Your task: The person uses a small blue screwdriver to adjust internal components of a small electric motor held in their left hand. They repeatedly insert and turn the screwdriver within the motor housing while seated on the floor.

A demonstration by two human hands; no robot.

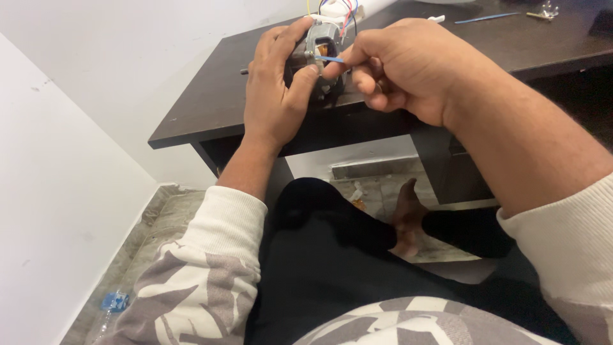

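At the near edge of the dark desk, left hand wraps a small electric motor, shaft pointing left. Right hand pinches a thin blue strip, lying crosswise, tip toward the motor's open side; right hand nearer it.

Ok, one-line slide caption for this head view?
Left hand grips a small grey metal electric motor at a dark wooden desk edge while the right hand pinches a thin blue strip against it.

Blue-labelled clear bottle on floor
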